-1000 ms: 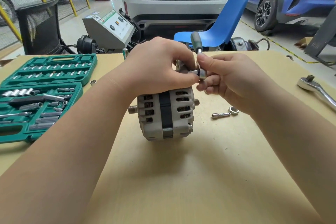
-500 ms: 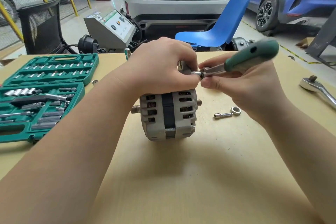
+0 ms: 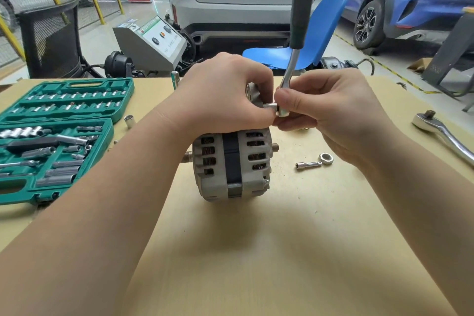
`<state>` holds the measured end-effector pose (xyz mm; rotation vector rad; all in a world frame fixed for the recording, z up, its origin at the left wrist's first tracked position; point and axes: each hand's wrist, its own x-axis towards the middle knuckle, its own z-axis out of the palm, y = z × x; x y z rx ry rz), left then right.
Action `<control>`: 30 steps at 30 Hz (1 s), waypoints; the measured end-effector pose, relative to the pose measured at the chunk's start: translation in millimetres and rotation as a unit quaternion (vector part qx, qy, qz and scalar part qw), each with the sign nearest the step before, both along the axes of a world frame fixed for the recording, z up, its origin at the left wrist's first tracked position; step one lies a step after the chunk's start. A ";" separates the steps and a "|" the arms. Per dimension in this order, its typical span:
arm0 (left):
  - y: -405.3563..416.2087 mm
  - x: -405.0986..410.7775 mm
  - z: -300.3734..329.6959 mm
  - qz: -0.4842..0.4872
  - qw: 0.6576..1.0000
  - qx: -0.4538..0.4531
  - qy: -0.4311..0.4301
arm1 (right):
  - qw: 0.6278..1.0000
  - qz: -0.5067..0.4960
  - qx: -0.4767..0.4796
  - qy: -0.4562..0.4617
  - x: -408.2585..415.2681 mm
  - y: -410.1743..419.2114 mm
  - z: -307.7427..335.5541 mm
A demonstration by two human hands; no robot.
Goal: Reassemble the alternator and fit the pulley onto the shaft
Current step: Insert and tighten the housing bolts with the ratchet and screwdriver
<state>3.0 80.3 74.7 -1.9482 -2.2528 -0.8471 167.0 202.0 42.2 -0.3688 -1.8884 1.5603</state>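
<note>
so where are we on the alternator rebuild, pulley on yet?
Done: alternator housing halves look closed up, on the table. In hand: left hand steadies the top, right hand grips the small ratchet head on a top fastener. Left: no pulley visible; a nut and extension bit lie loose beside it.

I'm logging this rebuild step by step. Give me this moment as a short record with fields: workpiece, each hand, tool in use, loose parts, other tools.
workpiece: alternator on its side on the table
left hand: left hand grips the alternator's top
right hand: right hand holds the small ratchet's head
tool in use: small ratchet, handle upright
loose parts: nut and short extension bar, right of the alternator
other tools: socket set case, open; large ratchet, far right
</note>
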 end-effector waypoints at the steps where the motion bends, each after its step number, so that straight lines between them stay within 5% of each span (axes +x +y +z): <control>1: 0.2 -0.1 0.2 0.001 1.000 -0.001 0.002 | 1.000 0.002 -0.020 -0.009 -1.3 0.1 1.3; 8: -0.1 -2.2 0.3 -0.011 1.000 0.000 -0.006 | 0.997 0.046 -0.056 -0.019 -4.8 6.4 -1.6; 16: 0.2 -5.3 0.0 -0.021 1.000 -0.008 -0.015 | 0.970 0.020 0.240 0.033 12.8 7.4 -8.4; 22: -2.0 -2.8 1.4 -0.010 0.999 -0.010 -0.046 | 0.935 -0.036 0.352 0.028 14.9 3.5 -11.0; 30: -1.0 -0.8 3.7 0.003 0.995 0.021 -0.094 | 0.950 -0.080 0.302 0.004 11.6 3.6 -5.7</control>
